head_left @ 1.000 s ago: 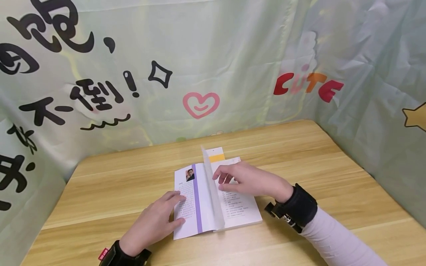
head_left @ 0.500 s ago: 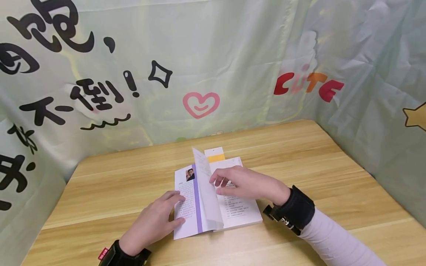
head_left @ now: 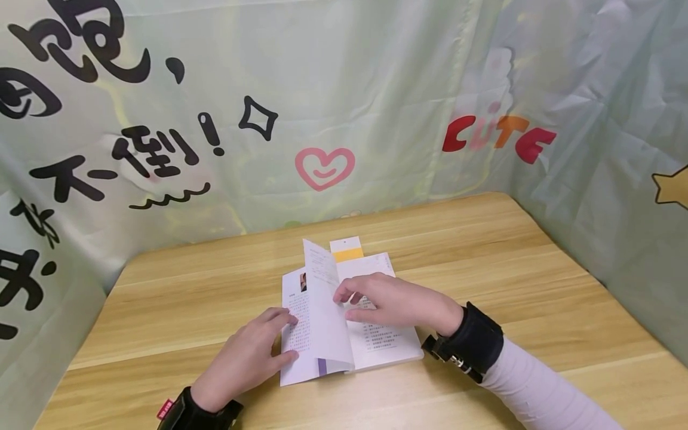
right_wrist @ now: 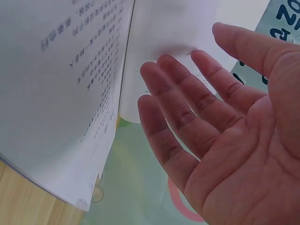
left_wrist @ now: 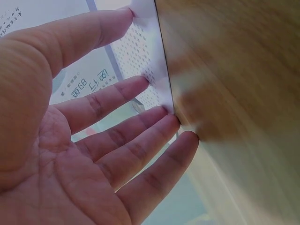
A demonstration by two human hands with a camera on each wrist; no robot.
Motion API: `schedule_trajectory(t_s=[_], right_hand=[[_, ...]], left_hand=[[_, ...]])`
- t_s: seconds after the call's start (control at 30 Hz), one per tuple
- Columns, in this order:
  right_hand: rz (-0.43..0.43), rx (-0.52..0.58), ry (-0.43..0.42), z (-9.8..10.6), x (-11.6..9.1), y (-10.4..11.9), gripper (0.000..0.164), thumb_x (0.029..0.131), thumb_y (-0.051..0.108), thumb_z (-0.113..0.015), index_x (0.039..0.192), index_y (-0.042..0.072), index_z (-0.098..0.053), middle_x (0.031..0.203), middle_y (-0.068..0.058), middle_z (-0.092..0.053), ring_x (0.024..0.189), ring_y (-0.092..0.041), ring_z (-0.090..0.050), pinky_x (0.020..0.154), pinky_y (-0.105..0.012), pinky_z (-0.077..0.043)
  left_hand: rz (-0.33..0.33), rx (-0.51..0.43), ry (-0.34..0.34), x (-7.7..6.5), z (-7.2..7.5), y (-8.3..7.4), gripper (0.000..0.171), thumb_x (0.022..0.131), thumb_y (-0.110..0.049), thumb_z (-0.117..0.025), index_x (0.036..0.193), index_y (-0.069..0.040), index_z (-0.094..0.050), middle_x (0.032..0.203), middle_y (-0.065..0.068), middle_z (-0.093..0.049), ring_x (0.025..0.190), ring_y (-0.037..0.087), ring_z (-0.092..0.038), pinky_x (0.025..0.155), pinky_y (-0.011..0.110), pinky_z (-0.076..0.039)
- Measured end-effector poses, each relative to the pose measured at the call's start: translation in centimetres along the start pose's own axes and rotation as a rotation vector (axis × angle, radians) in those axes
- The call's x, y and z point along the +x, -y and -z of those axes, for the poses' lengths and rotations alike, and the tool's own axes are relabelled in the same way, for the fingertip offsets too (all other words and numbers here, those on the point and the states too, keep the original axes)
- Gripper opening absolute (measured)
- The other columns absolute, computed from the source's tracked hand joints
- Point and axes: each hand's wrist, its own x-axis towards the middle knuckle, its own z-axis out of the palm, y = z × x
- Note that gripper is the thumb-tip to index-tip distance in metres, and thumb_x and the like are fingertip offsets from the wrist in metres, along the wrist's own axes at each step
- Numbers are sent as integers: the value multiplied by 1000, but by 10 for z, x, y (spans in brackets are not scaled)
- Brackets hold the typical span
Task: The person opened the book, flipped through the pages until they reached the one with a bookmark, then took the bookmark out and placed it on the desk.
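An open book (head_left: 395,346) lies on the table. One page (head_left: 325,313) stands raised at its middle, leaning left over the cover flap (head_left: 292,364) and hiding most of that flap's purple stripe. My right hand (head_left: 395,301) is held over the right-hand pages, its fingertips close against the raised page; whether they touch is hard to tell. In the right wrist view its fingers (right_wrist: 204,101) are loosely extended and pinch nothing. My left hand (head_left: 244,358) rests at the flap's left edge with thumb and fingertips on it. Spread fingers (left_wrist: 140,154) show in the left wrist view.
A white and yellow card (head_left: 346,249) sticks out beyond the book's top edge. The wooden table (head_left: 188,292) extends around the book. A pale printed cloth (head_left: 387,107) hangs along the table's back and sides.
The raised page has swung from nearly upright over to the left, covering more of the flap. My right hand has followed slightly left and down. The left hand has stayed in place.
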Motion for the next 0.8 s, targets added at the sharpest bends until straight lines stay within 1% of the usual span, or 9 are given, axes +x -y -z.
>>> schedule_trajectory(t_s=[0.2, 0.47, 0.63, 0.8], right_hand=[[11, -14, 2, -3, 1, 0, 24, 96, 25, -60, 118, 13, -62, 114, 6, -62, 101, -12, -59, 87, -30, -48], [-20, -4, 33, -6, 0, 4, 29, 95, 30, -62, 120, 14, -63, 119, 5, -59, 104, -12, -57, 88, -30, -48], [-14, -17, 34, -8, 1, 5, 29, 95, 30, -62, 119, 14, -64, 117, 4, -60, 104, -11, -57, 87, -27, -47], [-1, -33, 29, -10, 1, 5, 26, 95, 30, -62, 117, 16, -64, 114, 6, -60, 103, -10, -56, 87, -23, -44]], left_hand=[[0, 3, -12, 0, 1, 0, 50, 74, -36, -81, 115, -13, -64, 120, 2, -57, 99, 14, -57, 82, 33, -50], [24, 11, -17, 0, 1, 3, 50, 73, -38, -82, 114, -15, -64, 118, -1, -58, 94, 12, -57, 75, 31, -51], [19, -4, -23, 0, 2, 6, 49, 73, -38, -82, 113, -17, -64, 119, -2, -58, 93, 11, -57, 73, 30, -51], [18, 10, -25, 0, 2, 8, 53, 71, -37, -83, 116, -15, -64, 120, 1, -59, 98, 14, -58, 79, 32, -51]])
